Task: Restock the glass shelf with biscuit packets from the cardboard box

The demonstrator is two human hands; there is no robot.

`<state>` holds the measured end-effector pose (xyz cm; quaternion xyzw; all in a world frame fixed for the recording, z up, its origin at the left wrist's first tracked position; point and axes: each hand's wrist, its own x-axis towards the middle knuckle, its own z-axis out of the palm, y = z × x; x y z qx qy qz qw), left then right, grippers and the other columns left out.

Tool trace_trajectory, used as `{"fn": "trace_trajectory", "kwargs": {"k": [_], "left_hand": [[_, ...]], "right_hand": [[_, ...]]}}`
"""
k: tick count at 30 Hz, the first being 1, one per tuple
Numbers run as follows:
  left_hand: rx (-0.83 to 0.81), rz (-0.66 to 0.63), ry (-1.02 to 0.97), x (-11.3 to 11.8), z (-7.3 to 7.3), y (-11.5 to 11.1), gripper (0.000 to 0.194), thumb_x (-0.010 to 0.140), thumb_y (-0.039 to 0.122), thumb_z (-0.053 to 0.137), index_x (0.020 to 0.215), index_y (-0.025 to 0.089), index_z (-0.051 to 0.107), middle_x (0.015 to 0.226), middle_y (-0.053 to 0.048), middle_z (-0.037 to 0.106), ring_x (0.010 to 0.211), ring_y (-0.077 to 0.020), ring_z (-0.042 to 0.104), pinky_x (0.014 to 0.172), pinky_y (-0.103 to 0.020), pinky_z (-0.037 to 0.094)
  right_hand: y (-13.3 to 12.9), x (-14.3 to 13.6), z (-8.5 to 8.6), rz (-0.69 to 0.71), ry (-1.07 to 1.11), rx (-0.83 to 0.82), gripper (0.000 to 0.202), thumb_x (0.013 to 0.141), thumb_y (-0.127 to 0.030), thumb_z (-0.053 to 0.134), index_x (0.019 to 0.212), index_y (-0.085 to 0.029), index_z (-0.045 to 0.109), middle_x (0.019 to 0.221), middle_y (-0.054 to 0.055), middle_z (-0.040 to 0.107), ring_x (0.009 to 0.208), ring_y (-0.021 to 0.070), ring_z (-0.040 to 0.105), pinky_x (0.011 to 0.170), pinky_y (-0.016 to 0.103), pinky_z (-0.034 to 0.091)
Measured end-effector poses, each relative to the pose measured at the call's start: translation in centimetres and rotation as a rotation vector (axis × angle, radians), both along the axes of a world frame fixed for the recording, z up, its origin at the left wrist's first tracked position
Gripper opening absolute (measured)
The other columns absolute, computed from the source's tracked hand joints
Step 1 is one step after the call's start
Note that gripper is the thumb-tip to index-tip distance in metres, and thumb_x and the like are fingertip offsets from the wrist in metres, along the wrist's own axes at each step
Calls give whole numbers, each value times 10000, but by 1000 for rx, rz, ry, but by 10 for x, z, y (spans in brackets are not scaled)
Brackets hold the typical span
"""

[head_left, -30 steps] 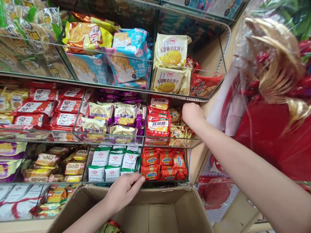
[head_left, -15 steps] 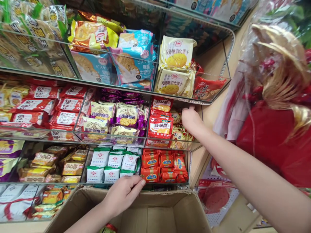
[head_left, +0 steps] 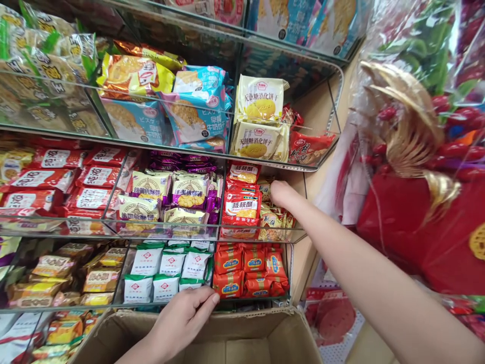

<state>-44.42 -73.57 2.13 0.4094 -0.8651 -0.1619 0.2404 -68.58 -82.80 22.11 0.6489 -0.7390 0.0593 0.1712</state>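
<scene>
My right hand [head_left: 282, 195] reaches into the right end of the middle shelf, beside gold-and-red biscuit packets [head_left: 273, 222]. Its fingers are hidden behind them. Red walnut biscuit packets [head_left: 241, 206] stand in a stack just left of it. Lower down, my left hand [head_left: 186, 314] is over the back rim of an open cardboard box [head_left: 273, 324]. Thumb and curled fingers are held close together by the lower shelf's edge; whatever they grip, if anything, is hidden. Small red-orange packets [head_left: 228, 284] and white-and-green packets [head_left: 165, 288] sit just behind this hand.
A clear shelf front [head_left: 151, 228] runs along the middle row. Digestive biscuit packets [head_left: 261, 98] and blue milk biscuit packets [head_left: 195, 114] fill the shelf above my right hand. At the right hang bagged red and gold decorations [head_left: 409, 237], close to my right forearm.
The view has shifted, so the shelves sit lower and further left. My right hand remains in the same compartment, and my left hand stays by the box rim. A packet inside the box has left view.
</scene>
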Motion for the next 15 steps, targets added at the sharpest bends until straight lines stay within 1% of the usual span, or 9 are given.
{"fn": "trace_trajectory", "kwargs": {"k": [3,5,7,8,9,11,12,13,15], "left_hand": [[2,-2,-7,1,0,1,396,904,398,245,599,199,398,565,23,496,584,-132,494,573,-212,334],[0,-2,-8,1,-1,0,393,903,401,245,600,199,394,564,25,485,584,-132,490,572,-212,332],[-7,-3,-8,1,-2,-1,389,902,402,247,598,200,380,564,28,467,579,-130,483,567,-212,328],[-11,-1,-9,1,-2,-2,385,902,401,250,597,200,371,566,29,459,578,-130,480,564,-212,325],[-13,1,-10,1,-3,-3,381,901,400,252,597,200,365,568,30,452,577,-129,478,562,-211,323],[-16,-2,-13,1,-3,-3,374,901,398,257,600,200,361,569,32,442,576,-128,474,561,-210,321],[-15,-4,-13,1,-4,-3,374,901,398,258,602,200,364,569,33,441,577,-127,474,562,-209,321],[-15,-7,-10,1,-4,-3,375,902,397,258,602,200,369,566,33,441,576,-126,474,563,-208,321],[-9,-13,-8,1,-3,-2,381,902,397,256,601,200,379,556,35,444,571,-126,476,564,-207,324]], "right_hand": [[29,8,2,22,21,-46,125,741,-54,546,836,-52,627,878,161,642,856,222,609,725,288,468],[59,14,-5,68,37,-117,185,766,-51,473,875,-79,620,921,159,630,882,233,595,746,294,450],[95,19,-21,157,41,-223,228,801,-80,410,924,-118,598,956,128,616,906,231,573,776,322,440],[113,20,-32,231,22,-296,234,816,-101,392,934,-134,592,955,114,613,912,231,562,787,339,438],[131,21,-43,320,-16,-355,237,830,-122,380,942,-149,587,953,101,611,915,226,554,799,351,437],[164,17,-67,522,-136,-398,228,848,-165,383,951,-173,586,970,83,608,925,206,546,817,346,441],[177,13,-78,613,-210,-367,222,848,-179,399,970,-182,583,990,77,607,936,192,546,821,322,447],[188,9,-89,696,-286,-291,213,842,-196,425,981,-190,585,989,71,612,931,177,554,808,289,459],[204,-2,-108,814,-447,4,198,831,-227,467,973,-219,605,933,47,636,869,147,589,743,224,484]]}}
